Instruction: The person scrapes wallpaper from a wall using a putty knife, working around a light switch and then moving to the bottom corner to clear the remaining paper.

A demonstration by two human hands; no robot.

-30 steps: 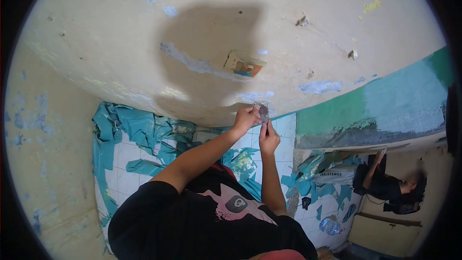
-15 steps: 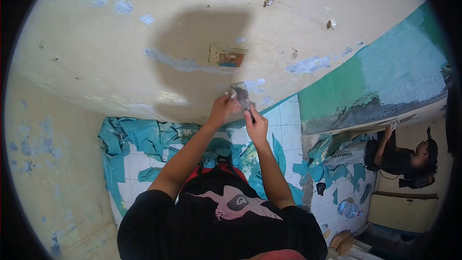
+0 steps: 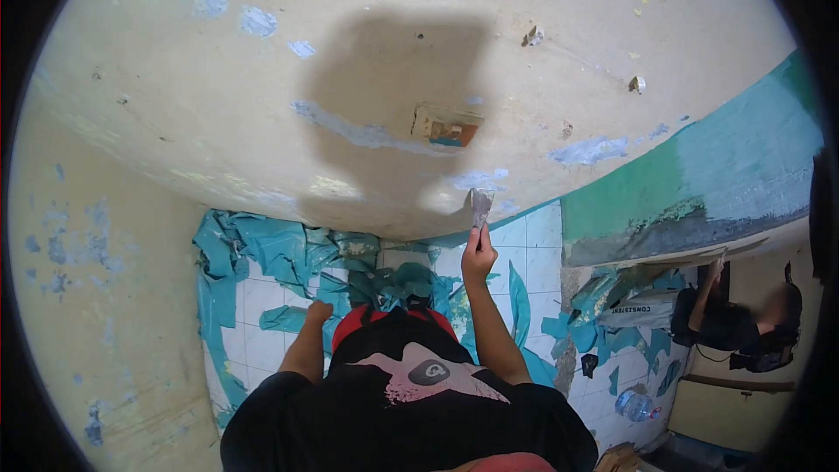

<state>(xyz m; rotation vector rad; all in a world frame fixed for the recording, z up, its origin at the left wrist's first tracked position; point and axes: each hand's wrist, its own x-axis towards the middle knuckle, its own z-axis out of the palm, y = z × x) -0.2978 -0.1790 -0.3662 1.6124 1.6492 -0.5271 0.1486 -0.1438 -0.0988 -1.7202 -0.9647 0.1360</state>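
Peeling wall, scraper upright, blade up, right hand gripping handle

Below my right hand the floor is white tile, littered with crumpled teal sheets — the thickest heap lies out past my left hand. Right of my right hand lie a printed sack, teal scraps and, nearer me, what looks like a water bottle.
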